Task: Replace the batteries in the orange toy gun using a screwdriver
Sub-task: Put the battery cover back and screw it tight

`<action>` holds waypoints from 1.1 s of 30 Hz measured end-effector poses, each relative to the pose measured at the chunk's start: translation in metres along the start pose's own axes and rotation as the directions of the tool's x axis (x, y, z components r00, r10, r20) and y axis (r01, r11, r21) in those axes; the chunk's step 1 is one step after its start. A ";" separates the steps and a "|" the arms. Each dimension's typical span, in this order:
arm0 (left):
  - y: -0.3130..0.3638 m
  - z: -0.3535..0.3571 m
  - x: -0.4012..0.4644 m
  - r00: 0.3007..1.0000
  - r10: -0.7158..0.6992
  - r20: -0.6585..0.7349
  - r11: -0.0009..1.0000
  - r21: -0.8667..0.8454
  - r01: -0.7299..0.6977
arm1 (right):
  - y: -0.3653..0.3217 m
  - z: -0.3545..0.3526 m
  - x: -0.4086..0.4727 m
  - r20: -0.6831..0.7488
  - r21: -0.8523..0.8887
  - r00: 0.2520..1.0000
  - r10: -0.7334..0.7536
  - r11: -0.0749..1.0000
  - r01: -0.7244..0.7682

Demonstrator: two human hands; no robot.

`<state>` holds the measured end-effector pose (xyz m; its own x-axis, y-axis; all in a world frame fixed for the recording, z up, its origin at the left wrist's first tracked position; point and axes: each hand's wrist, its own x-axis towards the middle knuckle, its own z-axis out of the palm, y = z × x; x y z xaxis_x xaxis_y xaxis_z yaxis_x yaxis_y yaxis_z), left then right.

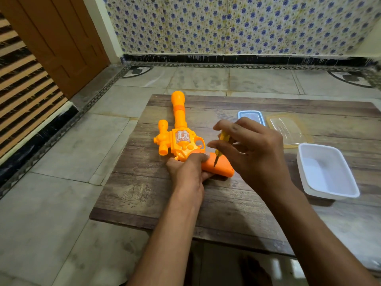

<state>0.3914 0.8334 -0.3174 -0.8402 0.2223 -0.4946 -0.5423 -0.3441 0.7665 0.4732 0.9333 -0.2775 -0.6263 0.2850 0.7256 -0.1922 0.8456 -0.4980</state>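
Near the left edge of the wooden table (144, 195), the left hand (188, 174) clamps down on the grip of the orange toy gun (181, 139), fingers wrapped over the handle where it meets the body. The toy gun lies flat on its side, its handle pointing toward the table's middle and its long barrel running away to the far edge, where the flared muzzle reaches the rim. It is bright orange plastic with a silver patterned panel on the body, a trigger loop, and a stubby scope on its left flank. Just right of it, the right hand (253, 151) pinches a small yellow-handled screwdriver (219, 148), held nearly upright with the dark tip touching the handle's flat side; the screw itself is too small to make out. Toward the right edge sits a white tub (327, 172); beyond it a clear lid (288, 129) and a blue-rimmed lid (250, 116), partly hidden by fingers.
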 end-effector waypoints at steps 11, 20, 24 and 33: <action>0.001 0.001 0.000 1.000 0.009 -0.007 1.000 0.008 -0.009 | -0.002 0.002 0.001 -0.041 0.008 0.999 0.014 1.000 -0.013; 0.005 0.003 -0.004 1.000 -0.006 0.001 1.000 -0.001 0.006 | 0.003 0.010 -0.005 0.038 -0.030 0.999 0.008 1.000 -0.007; 0.008 0.004 -0.006 1.000 -0.016 -0.018 1.000 -0.011 0.016 | -0.005 0.003 0.000 0.174 0.083 0.980 0.096 0.990 -0.112; 0.005 0.002 0.000 0.999 -0.019 -0.026 1.000 0.002 0.019 | -0.005 0.004 0.000 0.235 -0.038 0.959 0.155 0.988 -0.151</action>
<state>0.3890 0.8337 -0.3124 -0.8295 0.2053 -0.5195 -0.5582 -0.3377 0.7579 0.4710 0.9274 -0.2769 -0.8085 0.2985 0.5072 -0.0671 0.8094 -0.5834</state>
